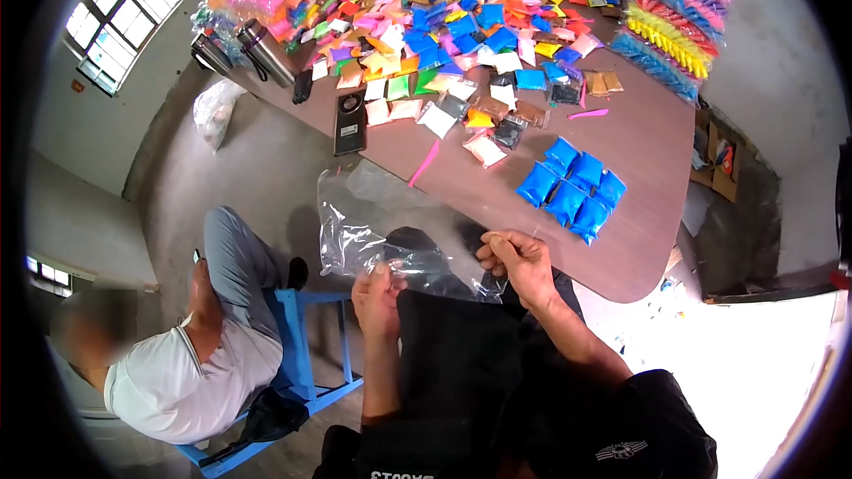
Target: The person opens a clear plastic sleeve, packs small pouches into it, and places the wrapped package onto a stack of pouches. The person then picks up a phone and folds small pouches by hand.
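A clear plastic bag (355, 217) hangs at the table's front edge, over my lap. My left hand (380, 300) pinches its lower edge. At the bag's right end, my right hand (517, 262) has its fingers curled together near the plastic; whether they hold the film is too small to tell. Several blue packets (568, 186) lie in a tight group on the table (621, 262), beyond my right hand. A pink strip (426, 164) rests near the table edge behind the bag.
A large pile of coloured packets (461, 27) covers the far table. Bundled packets (670, 27) are stacked far right. A black box (351, 122) and metal flasks (266, 51) stand left. A person (195, 372) sits on a blue chair (302, 346) at my left.
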A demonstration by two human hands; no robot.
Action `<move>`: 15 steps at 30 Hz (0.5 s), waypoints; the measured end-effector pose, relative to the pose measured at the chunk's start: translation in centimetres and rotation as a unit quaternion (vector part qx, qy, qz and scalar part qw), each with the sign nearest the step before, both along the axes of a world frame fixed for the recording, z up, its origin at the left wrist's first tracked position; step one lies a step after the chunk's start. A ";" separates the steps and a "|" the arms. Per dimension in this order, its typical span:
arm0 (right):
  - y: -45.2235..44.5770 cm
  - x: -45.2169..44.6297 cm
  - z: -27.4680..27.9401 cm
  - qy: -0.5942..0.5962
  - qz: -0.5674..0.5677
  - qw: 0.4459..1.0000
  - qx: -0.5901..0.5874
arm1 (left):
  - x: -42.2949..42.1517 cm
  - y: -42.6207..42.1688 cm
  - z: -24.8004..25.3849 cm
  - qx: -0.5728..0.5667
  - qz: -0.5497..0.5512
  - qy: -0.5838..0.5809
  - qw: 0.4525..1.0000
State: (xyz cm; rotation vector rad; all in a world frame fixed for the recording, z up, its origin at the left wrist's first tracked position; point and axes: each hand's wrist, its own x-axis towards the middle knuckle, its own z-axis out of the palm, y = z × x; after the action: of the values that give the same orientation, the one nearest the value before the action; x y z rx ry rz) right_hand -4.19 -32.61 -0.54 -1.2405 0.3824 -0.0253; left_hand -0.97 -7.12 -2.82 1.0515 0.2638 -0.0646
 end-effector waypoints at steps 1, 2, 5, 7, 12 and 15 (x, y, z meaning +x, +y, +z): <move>-0.1 0.1 0.1 0.003 0.002 1.000 -0.005 | 0.1 0.1 -0.1 -0.011 0.000 -0.003 1.000; -0.2 0.2 0.1 0.005 0.003 1.000 -0.010 | 0.1 0.2 -0.1 -0.011 0.000 -0.001 1.000; -1.1 0.3 -0.1 0.009 -0.006 1.000 -0.022 | -0.1 0.1 0.6 -0.006 0.015 -0.017 1.000; -1.4 0.2 -0.1 0.008 -0.013 0.999 -0.036 | -0.1 0.2 0.3 0.021 0.006 -0.013 1.000; -1.9 -0.3 0.1 0.017 -0.031 0.997 -0.072 | 0.1 0.3 -0.1 0.087 -0.023 -0.031 0.995; -2.4 -0.8 -0.1 0.020 -0.033 0.992 -0.124 | 0.7 -0.5 1.4 0.103 -0.006 -0.021 0.994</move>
State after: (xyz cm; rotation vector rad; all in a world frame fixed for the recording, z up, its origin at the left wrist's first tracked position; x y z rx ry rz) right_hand -5.02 -35.04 -0.68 -1.4742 0.4650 -0.1069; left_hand -0.26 -7.60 -1.39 1.2590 0.2286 -0.0257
